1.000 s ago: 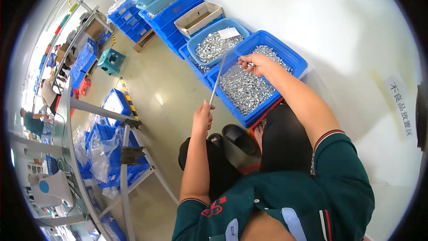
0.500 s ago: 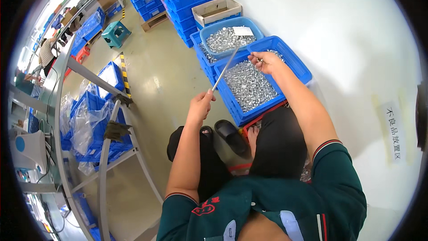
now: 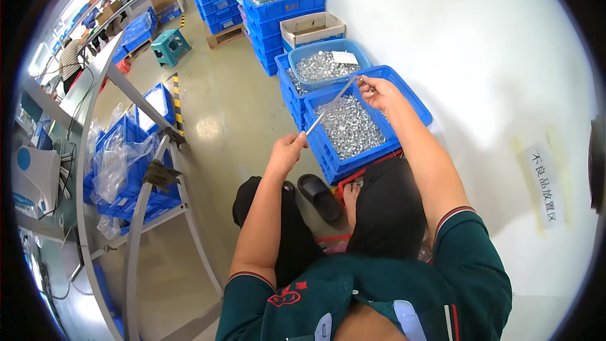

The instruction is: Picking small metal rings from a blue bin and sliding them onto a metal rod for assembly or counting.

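Above the blue crate (image 3: pixel 413 98) of small metal parts at upper centre, the left hand (image 3: pixel 287 150) pinches the lower end of a thin rod (image 3: pixel 329 106) while the right hand (image 3: pixel 377 91) pinches a part at its tip, apparently mid-threading, calling for steady alignment.

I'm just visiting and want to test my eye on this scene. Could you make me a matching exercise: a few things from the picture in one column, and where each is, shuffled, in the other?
Things:
1. thin metal rod
2. small silvery parts
3. cardboard box
4. teal stool

Places:
A. on top of stacked blue crates by the white wall
B. heaped in the near blue crate
C. on the floor near the shelving at the far left
D. between the left hand and the right hand

Pairs: 1-D, 2-B, 3-A, 4-C
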Action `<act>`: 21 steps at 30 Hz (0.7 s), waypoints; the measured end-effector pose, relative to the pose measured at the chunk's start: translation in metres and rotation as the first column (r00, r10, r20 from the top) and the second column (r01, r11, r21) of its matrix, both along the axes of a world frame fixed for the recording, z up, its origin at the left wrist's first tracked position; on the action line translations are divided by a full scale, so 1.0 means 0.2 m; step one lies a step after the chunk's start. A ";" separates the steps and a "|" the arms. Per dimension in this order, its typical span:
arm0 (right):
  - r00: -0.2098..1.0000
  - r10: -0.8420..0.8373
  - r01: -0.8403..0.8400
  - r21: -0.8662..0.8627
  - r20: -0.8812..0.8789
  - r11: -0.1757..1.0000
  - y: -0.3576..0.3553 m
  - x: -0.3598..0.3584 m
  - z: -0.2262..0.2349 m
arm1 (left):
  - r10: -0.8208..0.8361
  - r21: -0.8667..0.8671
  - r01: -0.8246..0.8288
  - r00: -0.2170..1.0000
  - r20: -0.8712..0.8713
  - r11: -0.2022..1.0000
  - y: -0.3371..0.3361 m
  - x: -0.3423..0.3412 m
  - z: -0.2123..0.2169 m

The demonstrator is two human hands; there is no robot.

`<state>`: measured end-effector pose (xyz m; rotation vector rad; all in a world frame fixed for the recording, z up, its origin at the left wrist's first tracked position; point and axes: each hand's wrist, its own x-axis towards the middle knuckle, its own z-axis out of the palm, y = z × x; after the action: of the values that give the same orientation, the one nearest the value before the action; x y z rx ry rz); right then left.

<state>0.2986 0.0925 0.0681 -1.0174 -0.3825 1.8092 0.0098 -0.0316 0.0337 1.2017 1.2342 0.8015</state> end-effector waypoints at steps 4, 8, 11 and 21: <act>0.999 -0.021 0.017 0.094 0.043 0.995 -0.08 -0.06 0.05 | -0.019 0.066 0.021 1.000 -0.023 0.998 -0.03 -0.01 -0.04; 1.000 0.015 -0.014 0.141 -0.007 0.990 -0.12 -0.08 0.09 | -0.015 0.110 0.016 1.000 -0.005 0.994 -0.05 0.01 -0.04; 0.999 -0.045 0.044 0.131 0.004 0.990 -0.14 -0.09 0.13 | 0.008 0.110 -0.009 1.000 0.013 0.994 -0.06 0.01 -0.01; 0.641 0.217 -0.432 0.112 0.737 0.895 -0.23 -0.18 0.42 | 0.001 0.323 -0.026 0.997 0.075 0.946 -0.02 0.02 -0.07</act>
<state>0.2619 0.0467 0.1511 -1.4915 -1.3532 1.5202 0.0148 -0.0364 0.0205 1.4139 1.0770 1.0804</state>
